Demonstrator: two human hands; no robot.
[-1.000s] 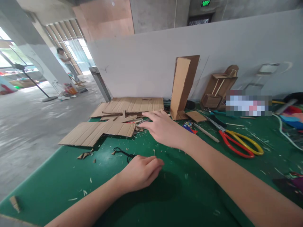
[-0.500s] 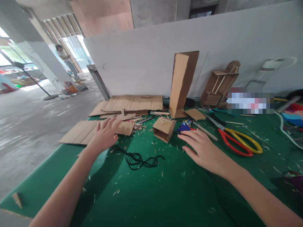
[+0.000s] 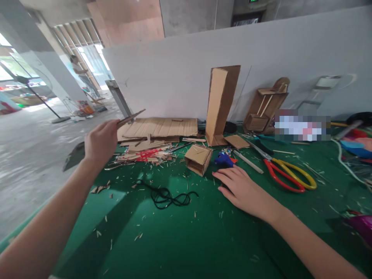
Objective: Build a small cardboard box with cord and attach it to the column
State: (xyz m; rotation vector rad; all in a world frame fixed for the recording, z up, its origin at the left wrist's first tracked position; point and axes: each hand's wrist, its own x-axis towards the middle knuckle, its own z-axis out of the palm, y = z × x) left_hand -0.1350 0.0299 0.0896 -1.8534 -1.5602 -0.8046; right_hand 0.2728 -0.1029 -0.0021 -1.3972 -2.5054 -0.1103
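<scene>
My left hand (image 3: 100,143) is closed on a piece of cardboard (image 3: 133,116), held up in the air and seen nearly edge-on; a darker part shows behind the wrist. My right hand (image 3: 242,190) lies low over the green table with its fingers spread and nothing in them. Just beyond its fingertips sit a small open-ended cardboard box (image 3: 198,155) and a blue object (image 3: 224,159) whose kind is unclear. A tangled black cord (image 3: 167,197) rests between the two hands. Thin wooden sticks (image 3: 145,155) with red wrapping lie beyond it.
A tall folded cardboard piece (image 3: 216,104) stands by the white partition, with flat cardboard sheets (image 3: 162,128) to its left. Large scissors (image 3: 274,170) with red and yellow handles lie at right, near a cardboard construction (image 3: 258,112). A person (image 3: 80,73) stands far back left.
My left hand has taken hold of the cardboard and lifted it up and to the left, uncovering the wooden sticks. My right hand has barely moved.
</scene>
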